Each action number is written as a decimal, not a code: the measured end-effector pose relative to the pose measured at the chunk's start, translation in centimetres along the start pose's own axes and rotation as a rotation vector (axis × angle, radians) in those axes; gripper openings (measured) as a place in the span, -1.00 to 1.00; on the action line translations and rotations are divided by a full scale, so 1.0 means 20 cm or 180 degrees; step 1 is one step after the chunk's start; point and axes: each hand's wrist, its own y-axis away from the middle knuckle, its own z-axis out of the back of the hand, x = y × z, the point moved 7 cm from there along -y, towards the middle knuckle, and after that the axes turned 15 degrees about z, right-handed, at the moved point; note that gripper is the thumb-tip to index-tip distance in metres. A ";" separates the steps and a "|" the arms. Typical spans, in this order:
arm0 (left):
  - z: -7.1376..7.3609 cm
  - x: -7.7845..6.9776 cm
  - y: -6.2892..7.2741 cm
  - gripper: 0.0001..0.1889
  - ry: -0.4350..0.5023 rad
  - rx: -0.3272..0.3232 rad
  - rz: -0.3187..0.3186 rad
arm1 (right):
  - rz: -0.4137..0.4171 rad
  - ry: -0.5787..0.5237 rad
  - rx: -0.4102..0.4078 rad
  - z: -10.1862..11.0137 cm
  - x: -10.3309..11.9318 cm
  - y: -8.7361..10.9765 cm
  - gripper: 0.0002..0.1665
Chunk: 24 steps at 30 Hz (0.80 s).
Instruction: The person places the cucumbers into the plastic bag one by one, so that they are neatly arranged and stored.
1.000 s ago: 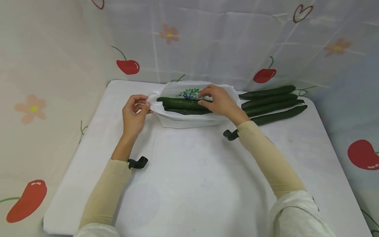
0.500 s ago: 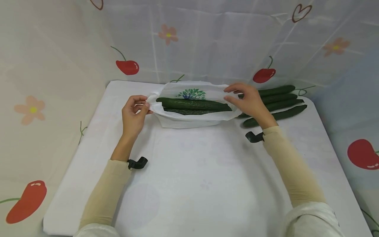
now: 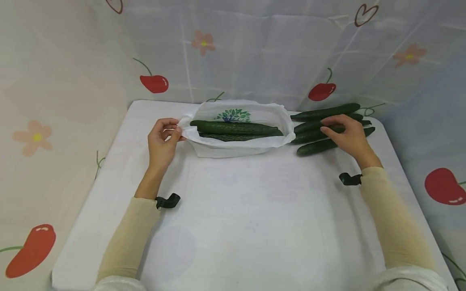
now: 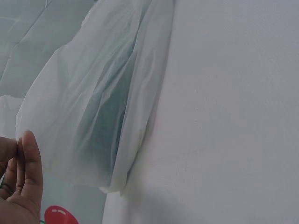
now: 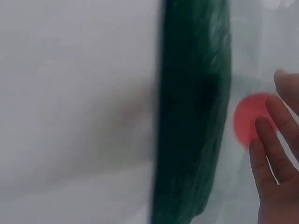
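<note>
In the head view a white plastic bag (image 3: 233, 151) with a green and blue tree print lies on its base near the table's back edge, its mouth spread open. Two cucumbers (image 3: 234, 128) show inside it. My left hand (image 3: 162, 141) pinches the bag's left rim between thumb and fingers; the left wrist view shows the bag's thin side (image 4: 60, 116) hanging from that pinch. Over several loose cucumbers (image 3: 316, 148) right of the bag hovers my right hand (image 3: 347, 135), thumb and fingers apart. A cucumber (image 5: 196, 116) fills the middle of the right wrist view, the fingers (image 5: 273, 154) apart from it.
Everything rests on a white table (image 3: 233, 226) with rounded corners. A pale curtain (image 3: 255, 52) printed with cherries, flowers and hearts stands close behind the table and along both sides.
My right hand has moved right from over the bag, past its right rim, to above the loose cucumbers. The left hand has kept its pinch on the bag.
</note>
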 end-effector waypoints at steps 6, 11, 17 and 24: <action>0.00 0.00 0.00 -0.79 -0.0024 0.0020 -0.0003 | -0.0234 0.0212 0.0110 0.11 -0.21 0.13 -0.56; 0.00 0.00 0.00 -0.80 -0.0011 0.0001 0.0039 | -0.0292 0.0507 0.0090 0.21 -0.36 0.20 -0.58; 0.00 0.01 0.01 -0.80 -0.0024 -0.0021 0.0063 | -0.0463 0.0457 0.0287 0.22 -0.48 0.23 -0.50; 0.00 0.00 0.01 -0.80 -0.0032 -0.0013 0.0038 | -0.0461 0.0343 0.0527 0.20 -0.53 0.22 -0.53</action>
